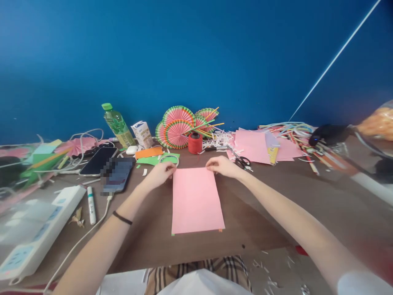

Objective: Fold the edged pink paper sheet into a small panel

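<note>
A pink sheet of paper (197, 200) lies on the brown table in front of me, its near edge toward my lap. My left hand (164, 171) pinches its far left corner, and my right hand (223, 166) pinches the far right corner. Small green and orange bits show at the sheet's near corners. Just beyond my left hand are a green paper piece (147, 159) and an orange strip (149, 153). Black-handled scissors (242, 162) lie beyond my right hand, and a red spool of thread (195, 143) stands past the sheet's far edge.
Folded paper fans (179, 129) lean near the blue wall. A green bottle (118, 126), a small carton (142, 134), two phones (98, 160), a glue stick or marker (91, 205) and a power strip (43, 231) with cables are at left. Pink sheets (252, 146) lie at right.
</note>
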`<action>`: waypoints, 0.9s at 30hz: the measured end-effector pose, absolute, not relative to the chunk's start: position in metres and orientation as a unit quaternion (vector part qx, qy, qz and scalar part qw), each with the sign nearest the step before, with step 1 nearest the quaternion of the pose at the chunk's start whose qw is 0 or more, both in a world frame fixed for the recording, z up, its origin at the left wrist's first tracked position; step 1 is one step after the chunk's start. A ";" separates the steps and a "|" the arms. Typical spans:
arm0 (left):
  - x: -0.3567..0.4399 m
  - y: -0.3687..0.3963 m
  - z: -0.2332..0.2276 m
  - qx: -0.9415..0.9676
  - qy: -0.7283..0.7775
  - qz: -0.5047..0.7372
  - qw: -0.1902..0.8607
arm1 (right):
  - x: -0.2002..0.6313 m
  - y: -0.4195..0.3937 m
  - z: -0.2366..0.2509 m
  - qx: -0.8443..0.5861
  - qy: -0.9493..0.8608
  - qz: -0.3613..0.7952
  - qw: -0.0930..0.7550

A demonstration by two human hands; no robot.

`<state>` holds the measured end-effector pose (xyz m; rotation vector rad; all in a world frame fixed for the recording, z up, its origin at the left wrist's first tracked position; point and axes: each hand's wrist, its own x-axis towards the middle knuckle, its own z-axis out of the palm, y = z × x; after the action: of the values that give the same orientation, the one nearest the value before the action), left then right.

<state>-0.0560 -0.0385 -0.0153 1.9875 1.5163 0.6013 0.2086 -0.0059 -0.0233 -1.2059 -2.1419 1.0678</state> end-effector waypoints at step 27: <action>-0.054 -0.055 -0.044 0.890 0.437 0.084 -0.099 | 0.208 -0.027 -0.056 -0.356 -0.928 -0.016 0.109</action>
<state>-0.0536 -0.0548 -0.0437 2.9882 1.4657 0.2808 0.2080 -0.0272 -0.0558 -1.0483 -2.7292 -0.0464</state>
